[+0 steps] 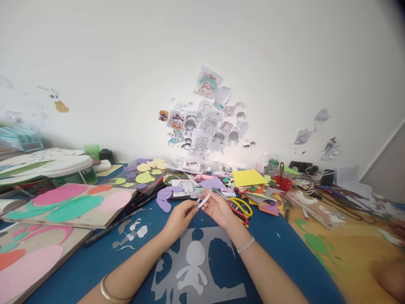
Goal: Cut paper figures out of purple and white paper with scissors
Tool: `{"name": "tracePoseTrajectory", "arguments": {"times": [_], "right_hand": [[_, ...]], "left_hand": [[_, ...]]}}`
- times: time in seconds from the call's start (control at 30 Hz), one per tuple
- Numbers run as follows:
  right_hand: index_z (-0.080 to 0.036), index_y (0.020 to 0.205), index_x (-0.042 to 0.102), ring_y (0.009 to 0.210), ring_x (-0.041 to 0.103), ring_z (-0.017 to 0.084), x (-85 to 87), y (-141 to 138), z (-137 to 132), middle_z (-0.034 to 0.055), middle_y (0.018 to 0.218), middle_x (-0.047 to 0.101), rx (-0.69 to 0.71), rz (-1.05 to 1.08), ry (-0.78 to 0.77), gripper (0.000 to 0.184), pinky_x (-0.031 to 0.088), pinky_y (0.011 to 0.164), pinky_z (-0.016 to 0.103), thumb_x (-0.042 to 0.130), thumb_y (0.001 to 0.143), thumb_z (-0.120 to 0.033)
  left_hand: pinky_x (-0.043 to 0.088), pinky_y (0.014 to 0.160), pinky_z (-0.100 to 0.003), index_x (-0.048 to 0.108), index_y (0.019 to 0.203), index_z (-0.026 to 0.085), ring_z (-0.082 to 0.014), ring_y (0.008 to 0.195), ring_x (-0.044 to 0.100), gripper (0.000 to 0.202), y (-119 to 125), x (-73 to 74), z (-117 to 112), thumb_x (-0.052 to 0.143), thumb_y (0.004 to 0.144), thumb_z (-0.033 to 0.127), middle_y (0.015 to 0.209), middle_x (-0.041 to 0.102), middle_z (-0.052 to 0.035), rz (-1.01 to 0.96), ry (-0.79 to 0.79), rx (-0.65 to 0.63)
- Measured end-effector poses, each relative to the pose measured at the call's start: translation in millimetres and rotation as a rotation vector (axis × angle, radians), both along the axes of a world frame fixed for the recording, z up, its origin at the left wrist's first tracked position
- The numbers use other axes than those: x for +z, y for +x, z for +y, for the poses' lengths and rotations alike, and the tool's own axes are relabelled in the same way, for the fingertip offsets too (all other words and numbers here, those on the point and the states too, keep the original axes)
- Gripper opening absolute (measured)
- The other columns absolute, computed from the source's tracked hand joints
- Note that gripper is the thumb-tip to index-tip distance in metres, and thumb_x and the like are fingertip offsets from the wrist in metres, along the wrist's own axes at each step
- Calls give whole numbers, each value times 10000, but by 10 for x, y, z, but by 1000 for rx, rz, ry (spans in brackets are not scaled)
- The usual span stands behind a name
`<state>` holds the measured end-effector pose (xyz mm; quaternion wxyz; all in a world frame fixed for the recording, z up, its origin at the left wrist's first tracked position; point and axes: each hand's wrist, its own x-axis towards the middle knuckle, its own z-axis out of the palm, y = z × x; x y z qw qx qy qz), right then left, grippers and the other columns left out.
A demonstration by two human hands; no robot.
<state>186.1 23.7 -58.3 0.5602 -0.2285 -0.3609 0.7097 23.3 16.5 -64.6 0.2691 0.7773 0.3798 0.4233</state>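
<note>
A thin white paper strip [203, 200] is held up between both hands, above the blue mat. My left hand [182, 217] pinches its lower end between the fingertips. Around the other end curl the fingers of my right hand [219, 210], palm turned partly up. Below them lies a pale translucent sheet [221, 294] with several large shapes cut out of it. A white paper doll figure [193, 269], with round head, arms and legs, lies flat on that sheet. Scissors with yellow handles [243, 207] and a red-handled pair [238, 214] rest just beyond my right wrist.
Purple cutouts [164, 198] and white scraps [136, 230] lie to the left, near boards bearing coloured paper shapes [76, 209]. A white-lidded tub [68, 166] stands behind. Coloured paper [249, 178] is piled at right, beside a red bowl [282, 183]. Another person's hand [397, 230] shows at right.
</note>
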Motion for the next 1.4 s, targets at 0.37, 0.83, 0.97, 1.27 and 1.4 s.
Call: {"name": "tracePoseTrajectory", "arguments": {"times": [0.37,0.83,0.97,1.27,1.4], "right_hand": [[-202,1012,511,587,465,133,-81,66,32,-14,715,519,-531,-778,397,350,406,584,266,622,736,-388],[-226,667,602,502,406,138,-54,67,-61,-30,537,492,-452,-1264,642,137,235,493,251,497,685,-140],[-219,657,588,525,439,146,-93,26,-44,-23,556,526,-459,-1186,550,131,268,516,260,490,668,-133],[-191,716,560,463,503,128,-105,-85,-36,-13,498,579,-227,-731,264,207,419,510,260,522,734,-394],[-176,767,552,477,523,112,-91,-150,-106,0,550,611,-123,-519,158,240,454,519,251,535,713,-409]], "left_hand": [[415,663,-278,596,850,212,-199,763,554,267,-57,-12,-4,358,858,331,802,590,-52,232,138,74],[436,714,-300,578,903,210,-221,870,556,248,-118,-48,63,337,874,260,890,591,-70,306,238,176],[454,802,-334,570,1034,202,-231,947,561,279,-116,-34,52,352,871,259,970,596,-91,244,229,149],[421,925,-411,55,1432,222,-261,1197,429,719,-74,-164,53,444,829,186,1340,435,-129,290,271,36],[362,975,-485,-129,1414,191,-248,1128,495,844,-27,-235,103,433,792,95,1218,548,-121,346,395,-45]]}}
